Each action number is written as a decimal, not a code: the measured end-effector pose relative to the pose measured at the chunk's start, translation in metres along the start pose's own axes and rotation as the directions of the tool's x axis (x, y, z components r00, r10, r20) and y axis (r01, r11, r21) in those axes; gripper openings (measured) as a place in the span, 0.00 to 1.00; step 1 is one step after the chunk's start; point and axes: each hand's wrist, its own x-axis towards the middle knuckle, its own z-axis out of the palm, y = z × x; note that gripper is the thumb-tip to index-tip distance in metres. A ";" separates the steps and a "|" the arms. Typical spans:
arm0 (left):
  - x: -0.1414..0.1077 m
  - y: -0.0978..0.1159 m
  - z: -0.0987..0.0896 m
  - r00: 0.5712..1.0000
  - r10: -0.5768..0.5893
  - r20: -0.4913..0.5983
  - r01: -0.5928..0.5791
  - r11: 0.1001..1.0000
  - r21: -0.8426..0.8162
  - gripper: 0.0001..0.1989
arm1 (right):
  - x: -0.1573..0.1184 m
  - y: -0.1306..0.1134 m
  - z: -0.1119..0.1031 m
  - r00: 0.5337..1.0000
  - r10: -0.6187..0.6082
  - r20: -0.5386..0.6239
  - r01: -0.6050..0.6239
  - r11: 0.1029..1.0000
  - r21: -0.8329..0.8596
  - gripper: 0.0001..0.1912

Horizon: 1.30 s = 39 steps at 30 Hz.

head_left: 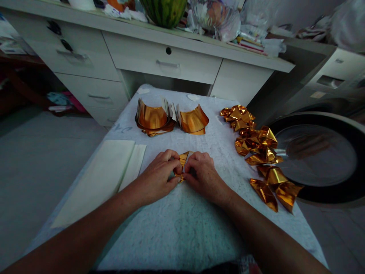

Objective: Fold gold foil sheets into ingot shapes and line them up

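A white drawer cabinet [182,62] spans the far side, with a watermelon [164,11] on top. Before it stands the cloth-covered table [211,224]; a washing machine's round open door [319,152] borders its right edge. Cream paper sheets [97,177] lie left, folded gold foil pieces [256,140] trail along the right, and two curved foil stacks [173,118] sit beyond the hands. At the table's middle, the left hand [161,174] and right hand [204,175] pinch a small gold foil piece [183,158], fingers curled closed. Partly hidden, its long axis runs near to far, the far end leaning slightly right.
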 end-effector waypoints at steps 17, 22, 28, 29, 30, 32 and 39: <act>0.000 0.001 0.003 1.000 0.000 -0.004 0.001 0.999 0.048 0.02 | 0.000 -0.002 0.001 1.000 0.011 0.018 -0.011 0.999 -0.039 0.04; -0.001 0.003 0.002 1.000 -0.028 0.012 0.027 0.998 0.051 0.04 | -0.001 -0.001 0.001 1.000 0.004 0.004 -0.004 0.999 -0.041 0.04; -0.001 0.005 -0.001 0.999 -0.019 0.042 0.016 0.998 0.053 0.03 | -0.002 -0.002 0.001 1.000 0.004 0.011 -0.003 0.999 -0.054 0.02; -0.001 0.005 -0.001 0.999 -0.021 0.043 0.018 0.998 0.053 0.03 | -0.002 -0.002 0.001 1.000 0.008 0.014 -0.008 0.998 -0.063 0.02; -0.001 0.005 -0.001 0.999 -0.024 0.041 0.022 0.998 0.053 0.03 | -0.002 -0.002 0.001 1.000 0.010 0.015 -0.009 0.997 -0.070 0.02; 0.000 0.004 -0.001 0.999 -0.026 0.031 0.025 0.998 0.051 0.02 | -0.002 -0.003 0.000 1.000 0.006 0.019 -0.005 0.997 -0.074 0.02; 0.000 0.005 0.002 0.999 -0.041 0.013 0.041 0.998 0.058 0.04 | -0.002 -0.003 0.000 1.000 0.007 0.031 -0.004 0.995 -0.098 0.03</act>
